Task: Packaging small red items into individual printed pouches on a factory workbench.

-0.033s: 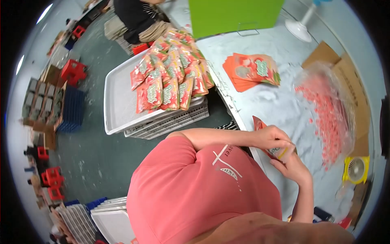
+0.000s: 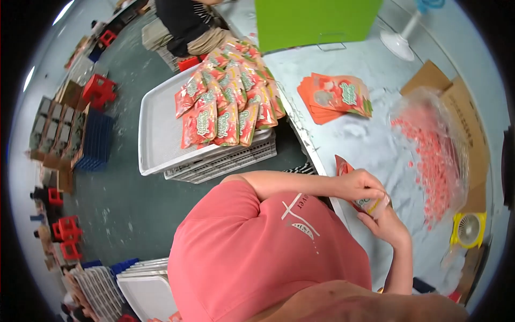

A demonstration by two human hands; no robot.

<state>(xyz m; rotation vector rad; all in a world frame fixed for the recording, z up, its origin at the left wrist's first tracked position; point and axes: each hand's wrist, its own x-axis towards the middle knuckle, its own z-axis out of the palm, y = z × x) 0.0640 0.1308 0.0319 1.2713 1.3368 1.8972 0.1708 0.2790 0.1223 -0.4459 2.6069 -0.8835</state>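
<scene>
A red printed pouch (image 2: 366, 204) is held in front of my body, over the near edge of the white table. My left hand (image 2: 360, 183) comes across from the left with its fingers closed at the pouch's top edge. Below and to the right, my right hand (image 2: 387, 222) grips the same pouch between thumb and fingers. Both hands partly cover it, and its contents cannot be seen. Farther up the table lies a fanned stack of flat red pouches (image 2: 335, 96). To the right, small pink pieces (image 2: 429, 166) spill from a clear plastic bag (image 2: 453, 129).
Many filled pouches (image 2: 225, 102) are heaped on a white tray (image 2: 155, 134) atop stacked trays at left. A green panel (image 2: 316, 21), white stand (image 2: 398, 45), cardboard box (image 2: 464, 118) and yellow fan (image 2: 469, 229) border the table. Another person (image 2: 185, 27) sits at the far left.
The whole view has shifted slightly. Both hands keep hold of the pouch in nearly the same place.
</scene>
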